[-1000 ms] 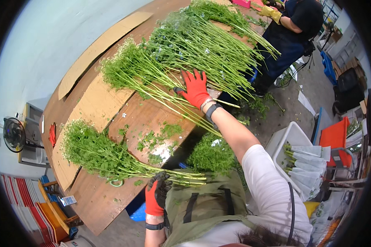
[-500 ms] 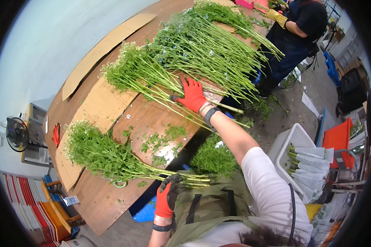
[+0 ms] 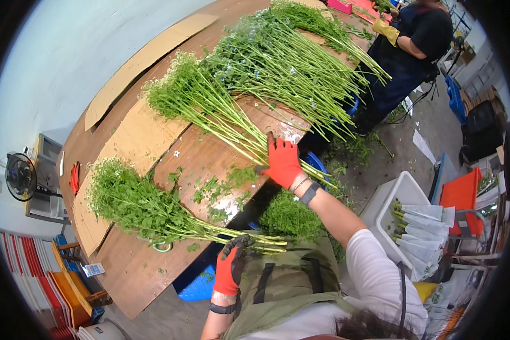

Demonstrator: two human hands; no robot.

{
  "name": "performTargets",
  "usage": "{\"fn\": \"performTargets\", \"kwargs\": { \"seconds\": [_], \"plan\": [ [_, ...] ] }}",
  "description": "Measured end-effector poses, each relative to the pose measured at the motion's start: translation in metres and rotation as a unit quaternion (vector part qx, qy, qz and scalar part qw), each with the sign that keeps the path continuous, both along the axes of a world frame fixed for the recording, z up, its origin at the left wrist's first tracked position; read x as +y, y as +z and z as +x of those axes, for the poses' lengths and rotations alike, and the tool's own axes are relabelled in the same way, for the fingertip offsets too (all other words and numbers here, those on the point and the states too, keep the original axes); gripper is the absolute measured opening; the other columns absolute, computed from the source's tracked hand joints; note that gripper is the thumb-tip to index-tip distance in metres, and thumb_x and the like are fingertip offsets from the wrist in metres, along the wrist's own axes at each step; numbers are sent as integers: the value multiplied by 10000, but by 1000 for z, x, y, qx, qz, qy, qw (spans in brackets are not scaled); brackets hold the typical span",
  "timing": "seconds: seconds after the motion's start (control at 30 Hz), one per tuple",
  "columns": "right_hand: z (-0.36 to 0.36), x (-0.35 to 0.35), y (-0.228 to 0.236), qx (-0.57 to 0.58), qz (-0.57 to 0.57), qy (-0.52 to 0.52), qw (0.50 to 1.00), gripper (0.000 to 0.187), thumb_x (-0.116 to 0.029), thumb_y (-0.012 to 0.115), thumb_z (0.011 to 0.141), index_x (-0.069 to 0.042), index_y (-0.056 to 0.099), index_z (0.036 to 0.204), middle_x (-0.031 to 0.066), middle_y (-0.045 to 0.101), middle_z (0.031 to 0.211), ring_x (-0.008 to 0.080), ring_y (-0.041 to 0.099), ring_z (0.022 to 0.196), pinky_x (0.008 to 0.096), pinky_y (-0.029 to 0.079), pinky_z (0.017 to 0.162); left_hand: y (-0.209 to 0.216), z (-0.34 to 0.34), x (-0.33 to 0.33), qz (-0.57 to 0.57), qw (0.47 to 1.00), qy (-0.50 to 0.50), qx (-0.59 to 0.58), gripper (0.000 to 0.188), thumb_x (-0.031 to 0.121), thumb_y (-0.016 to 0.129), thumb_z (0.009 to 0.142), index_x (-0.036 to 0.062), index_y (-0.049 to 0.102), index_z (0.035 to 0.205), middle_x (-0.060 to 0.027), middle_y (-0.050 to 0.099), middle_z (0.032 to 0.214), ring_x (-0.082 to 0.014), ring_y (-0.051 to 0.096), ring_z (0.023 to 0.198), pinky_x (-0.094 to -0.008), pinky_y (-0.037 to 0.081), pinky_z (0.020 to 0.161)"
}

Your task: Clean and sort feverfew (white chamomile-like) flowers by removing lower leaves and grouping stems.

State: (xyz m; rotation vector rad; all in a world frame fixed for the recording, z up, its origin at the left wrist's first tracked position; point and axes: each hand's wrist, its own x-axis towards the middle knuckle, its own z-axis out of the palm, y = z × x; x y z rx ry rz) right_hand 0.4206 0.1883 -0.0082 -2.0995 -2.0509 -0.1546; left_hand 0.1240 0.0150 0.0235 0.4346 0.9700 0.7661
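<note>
My left hand, in a red glove with dark fingertips, is closed around the lower stems of a leafy bunch of small white flowers. That bunch lies on the wooden table, its cut ends sticking out past the hand toward my apron. Farther out, my right hand, gloved alike, grips the stems of a second bunch of white flowers at the table edge. Its thumb is on one side and its fingers on the other. Beyond that bunch lies a large pile of long green stems with small bluish flowers.
Cardboard sheets and loose leaf scraps lie on the table. Green scissor handles show under the near bunch. A white bin with wrapped bunches stands at right. A co-worker works at the far end.
My right hand has moved nearer to me, toward the stem ends. The second bunch's stems are now drawn closer together and apart from the large pile. The left hand has barely shifted.
</note>
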Motion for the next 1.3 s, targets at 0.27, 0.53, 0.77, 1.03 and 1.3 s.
{"fn": "performTargets", "kwargs": {
  "seconds": [0.27, 0.53, 0.77, 1.03, 1.3],
  "plan": [
    [12, 28, -20, 54, -20, -17, 998, 354, -337, 744, 791, -63, 624, 980, 155, 684, 930, 333, 685, 876, 462, 535, 690, -5, -8, -11, 26, 999, 21, -14, 324, 186, 538, 1034, -2, 599, 1291, -135, 686, 1198, -244, 684, 1022, -378, 568, 865],
    [18, 38, -43, -11, 74, -13, 997, 183, -213, 651, 826, -96, 638, 966, 132, 684, 804, 327, 683, 727, 439, 524, 625, 4, -17, -22, 31, 999, 1, -20, 319, 176, 531, 1037, -6, 602, 1290, -109, 688, 1182, -218, 679, 990, -350, 561, 857],
    [-22, 28, 41, 456, -132, 45, 879, 266, -252, 601, 913, -32, 604, 1061, 134, 661, 799, 245, 630, 643, 388, 501, 615, -6, -23, -29, 25, 999, 11, -17, 319, 177, 585, 1006, -4, 620, 1267, -111, 683, 1190, -210, 663, 1073, -361, 552, 898],
    [-27, 17, 133, 643, -27, 73, 762, 405, -201, 691, 892, -5, 546, 1215, 137, 670, 878, 243, 648, 760, 372, 513, 704, 0, -11, -28, 15, 1000, -8, 13, 327, 202, 556, 1025, 4, 612, 1279, -118, 698, 1160, -225, 694, 961, -345, 567, 828],
    [105, 69, 106, 308, 246, -118, 911, 490, -260, 674, 886, 19, 542, 1267, 290, 670, 1020, 469, 647, 956, 507, 524, 817, -8, -1, -25, -12, 1000, -8, 5, 308, 186, 603, 1005, 7, 630, 1254, -119, 704, 1137, -225, 700, 937, -340, 575, 786]
  ]
}}
